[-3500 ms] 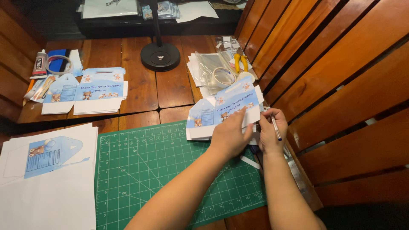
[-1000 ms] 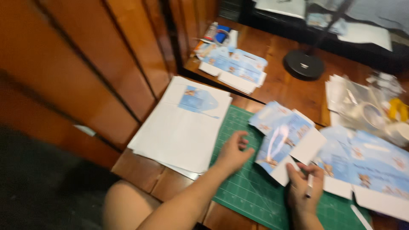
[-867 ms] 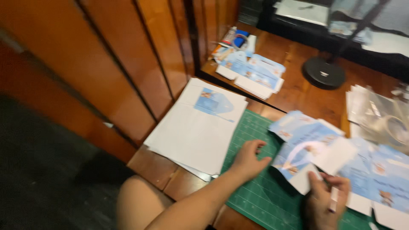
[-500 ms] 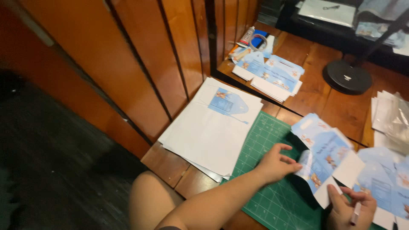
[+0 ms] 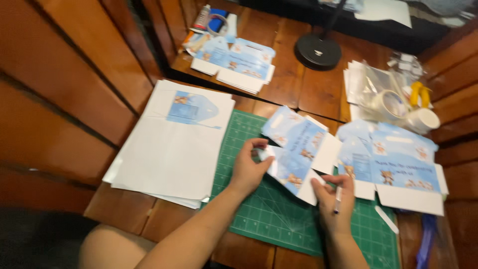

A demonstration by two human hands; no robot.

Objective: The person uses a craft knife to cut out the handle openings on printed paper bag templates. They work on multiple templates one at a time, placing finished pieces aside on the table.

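Fingers (image 5: 259, 149) of the left hand (image 5: 249, 167) pinch the cutout (image 5: 296, 149) edge; a pen (image 5: 337, 199) is gripped by the right hand (image 5: 332, 201). Light, creasable card, judged best held at margins.

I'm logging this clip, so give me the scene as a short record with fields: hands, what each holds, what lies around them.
left hand: pinches a flap of the cut-out box template
right hand: holds a white pen-like tool and touches the template's lower edge
surface: green cutting mat on a wooden table
left of mat: stack of printed sheets
right of mat: pile of cut templates
far side: black lamp base, tape roll
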